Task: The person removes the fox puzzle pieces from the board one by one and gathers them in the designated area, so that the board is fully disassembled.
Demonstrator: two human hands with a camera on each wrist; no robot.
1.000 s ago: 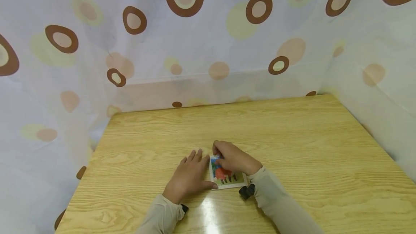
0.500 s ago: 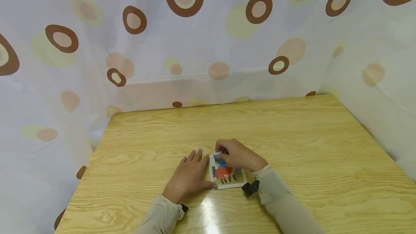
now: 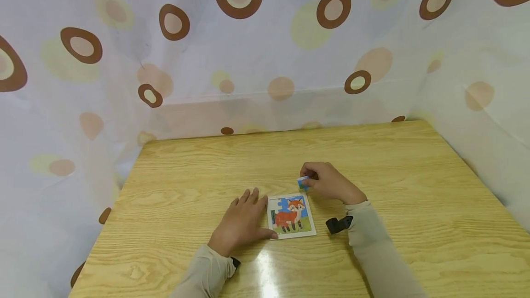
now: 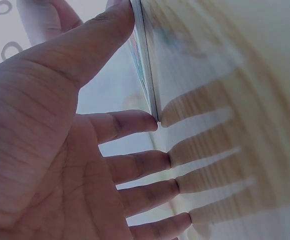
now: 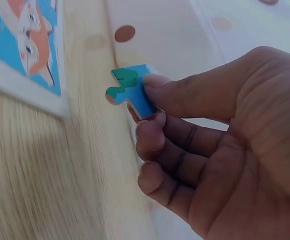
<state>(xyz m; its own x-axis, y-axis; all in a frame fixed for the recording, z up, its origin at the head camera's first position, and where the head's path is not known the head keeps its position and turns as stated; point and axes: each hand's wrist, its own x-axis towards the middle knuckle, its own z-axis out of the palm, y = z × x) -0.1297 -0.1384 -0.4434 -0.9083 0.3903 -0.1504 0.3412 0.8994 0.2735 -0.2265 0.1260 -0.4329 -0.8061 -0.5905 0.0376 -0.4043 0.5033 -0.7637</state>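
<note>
Head view: dotted cloth backs the table; left hand flanks fox puzzle.

Fox puzzle lies seemingly flat on wood-grain table.

no text, label, brand, number or sign can be read in any of the views.
</note>
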